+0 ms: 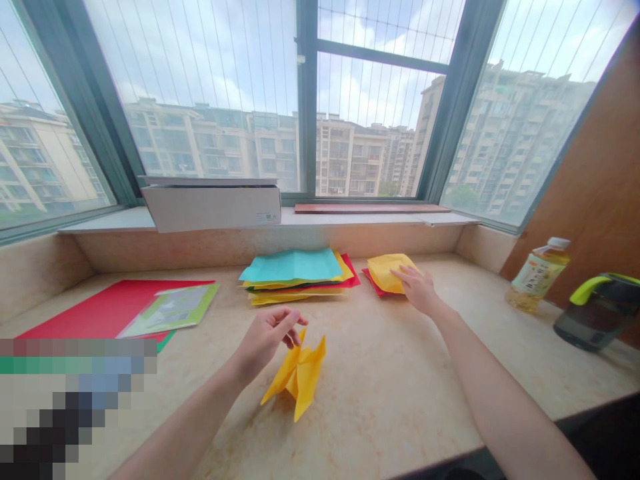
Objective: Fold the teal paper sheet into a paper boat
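A yellow folded paper figure (299,373) with several pointed flaps stands on the stone counter. Just above and left of it is my left hand (273,333), its fingers loosely bent and apart. The fingertips are close to the figure's upper point; whether they touch it I cannot tell. Farther right, my right hand (416,285) lies with stretched fingers on a small yellow paper piece (387,270). Under that piece a red paper piece (373,283) shows at the edge. Neither hand visibly grips anything.
Behind my left hand lies a stack of coloured paper (295,267), turquoise on top. Red sheets (95,307) and a clear packet (175,310) lie at left. A white box (215,203) rests on the sill. At right stand a drink bottle (537,277) and a dark jug (595,317).
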Demonstrator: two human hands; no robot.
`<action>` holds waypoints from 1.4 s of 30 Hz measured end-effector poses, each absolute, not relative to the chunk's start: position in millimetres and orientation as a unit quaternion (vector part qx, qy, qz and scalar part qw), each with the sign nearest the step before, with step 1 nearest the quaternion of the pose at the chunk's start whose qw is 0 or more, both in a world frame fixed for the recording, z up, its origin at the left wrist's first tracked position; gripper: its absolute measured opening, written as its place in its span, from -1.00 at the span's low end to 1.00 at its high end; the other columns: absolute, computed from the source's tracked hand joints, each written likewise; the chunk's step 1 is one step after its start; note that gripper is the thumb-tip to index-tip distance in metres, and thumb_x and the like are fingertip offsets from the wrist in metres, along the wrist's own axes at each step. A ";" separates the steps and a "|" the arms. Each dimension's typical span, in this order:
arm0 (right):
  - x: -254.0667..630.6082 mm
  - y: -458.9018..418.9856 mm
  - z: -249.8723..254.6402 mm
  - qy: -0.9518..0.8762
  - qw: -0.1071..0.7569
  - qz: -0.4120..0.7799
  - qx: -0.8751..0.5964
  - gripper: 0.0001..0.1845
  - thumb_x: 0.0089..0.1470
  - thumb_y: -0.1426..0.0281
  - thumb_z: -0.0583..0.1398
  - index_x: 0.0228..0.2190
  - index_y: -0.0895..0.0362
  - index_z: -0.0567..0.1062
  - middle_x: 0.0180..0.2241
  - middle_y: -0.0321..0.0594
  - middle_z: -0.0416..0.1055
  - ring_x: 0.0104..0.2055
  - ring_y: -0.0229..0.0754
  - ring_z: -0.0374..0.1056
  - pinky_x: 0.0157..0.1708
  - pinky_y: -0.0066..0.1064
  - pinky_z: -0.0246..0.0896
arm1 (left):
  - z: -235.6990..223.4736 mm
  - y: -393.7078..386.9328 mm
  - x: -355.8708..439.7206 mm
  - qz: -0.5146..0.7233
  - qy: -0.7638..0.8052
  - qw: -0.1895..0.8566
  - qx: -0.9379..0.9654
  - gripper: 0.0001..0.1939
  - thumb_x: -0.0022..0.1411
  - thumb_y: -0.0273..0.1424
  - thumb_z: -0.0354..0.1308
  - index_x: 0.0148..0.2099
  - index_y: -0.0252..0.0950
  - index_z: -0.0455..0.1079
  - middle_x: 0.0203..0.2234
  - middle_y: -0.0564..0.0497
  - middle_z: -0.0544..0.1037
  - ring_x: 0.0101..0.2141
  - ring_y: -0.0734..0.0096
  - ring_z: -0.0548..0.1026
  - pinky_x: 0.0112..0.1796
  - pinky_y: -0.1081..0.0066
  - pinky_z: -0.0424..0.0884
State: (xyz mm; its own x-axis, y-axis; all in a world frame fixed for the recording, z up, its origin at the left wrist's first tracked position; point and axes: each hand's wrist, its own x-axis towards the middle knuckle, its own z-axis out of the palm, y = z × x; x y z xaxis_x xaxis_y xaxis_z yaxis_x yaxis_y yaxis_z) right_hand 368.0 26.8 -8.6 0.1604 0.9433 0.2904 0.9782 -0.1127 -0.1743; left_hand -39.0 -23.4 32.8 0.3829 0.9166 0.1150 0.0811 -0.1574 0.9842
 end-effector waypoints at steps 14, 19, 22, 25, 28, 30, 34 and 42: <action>348.7 34.3 -20.5 -0.665 0.116 0.046 -0.736 -0.42 0.34 0.15 -0.22 0.21 -0.01 0.32 0.29 -0.09 0.19 0.35 0.10 0.01 0.26 0.26 -0.33 | 33.0 -23.2 -39.3 0.390 0.386 0.522 0.653 -0.59 0.24 -0.08 0.15 -0.29 -0.38 0.50 -0.62 0.01 0.53 -0.57 0.44 0.47 -0.46 0.46 0.38; 342.1 37.9 -28.3 -0.688 0.093 0.055 -0.718 -0.47 0.33 0.21 -0.16 0.17 -0.01 0.37 0.28 -0.01 0.18 0.35 0.13 -0.01 0.22 0.31 -0.32 | 30.9 -22.4 -38.9 0.371 0.397 0.493 0.679 -0.59 0.25 -0.09 0.10 -0.28 -0.37 0.50 -0.57 -0.01 0.54 -0.52 0.39 0.49 -0.45 0.44 0.37; 344.3 40.8 -30.0 -0.694 0.093 0.054 -0.712 -0.49 0.31 0.28 -0.13 0.18 0.02 0.36 0.29 0.01 0.16 0.36 0.13 -0.02 0.22 0.30 -0.29 | 28.1 -21.2 -38.3 0.344 0.421 0.411 0.732 -0.62 0.27 -0.14 0.05 -0.29 -0.35 0.51 -0.46 -0.05 0.58 -0.41 0.32 0.52 -0.40 0.41 0.38; 345.7 42.4 -32.2 -0.700 0.105 0.048 -0.704 -0.49 0.30 0.33 -0.11 0.16 0.03 0.38 0.28 0.01 0.19 0.35 0.11 -0.01 0.23 0.27 -0.28 | 27.0 -19.8 -39.7 0.313 0.441 0.293 0.788 -0.63 0.29 -0.16 0.02 -0.26 -0.32 0.52 -0.37 -0.06 0.61 -0.35 0.27 0.52 -0.34 0.37 0.37; 345.7 42.6 -34.7 -0.704 0.130 0.031 -0.697 -0.51 0.28 0.35 -0.07 0.14 0.04 0.41 0.27 0.01 0.20 0.35 0.11 0.00 0.25 0.25 -0.31 | 29.9 -17.0 -44.1 0.304 0.459 0.191 0.813 -0.65 0.28 -0.18 0.03 -0.16 -0.30 0.52 -0.25 -0.07 0.62 -0.26 0.23 0.52 -0.25 0.32 0.37; 345.7 42.3 -34.7 -0.703 0.157 0.013 -0.694 -0.52 0.27 0.32 -0.05 0.15 0.06 0.39 0.28 0.01 0.18 0.37 0.11 -0.05 0.27 0.23 -0.35 | 32.9 -13.9 -48.4 0.293 0.477 0.156 0.814 -0.65 0.28 -0.19 0.03 -0.13 -0.30 0.52 -0.20 -0.09 0.61 -0.23 0.21 0.52 -0.20 0.30 0.36; 345.6 40.4 -28.4 -0.695 0.218 -0.028 -0.685 -0.52 0.28 0.29 -0.04 0.15 0.11 0.37 0.27 0.01 0.19 0.37 0.06 -0.05 0.31 0.17 -0.42 | 36.2 -6.7 -59.1 0.254 0.516 0.118 0.810 -0.65 0.29 -0.23 -0.02 -0.16 -0.31 0.51 -0.25 -0.11 0.62 -0.26 0.20 0.53 -0.23 0.31 0.35; 297.3 9.4 -1.8 -0.747 0.410 0.004 -0.524 -0.65 0.24 0.31 0.06 -0.03 0.07 0.52 -0.02 -0.08 0.50 0.04 -0.01 0.39 0.07 -0.12 0.25 | 37.1 -16.2 -59.1 0.136 0.531 0.161 0.821 -0.60 0.20 -0.16 0.06 -0.07 -0.27 0.53 -0.33 -0.05 0.62 -0.29 0.20 0.54 -0.32 0.36 0.29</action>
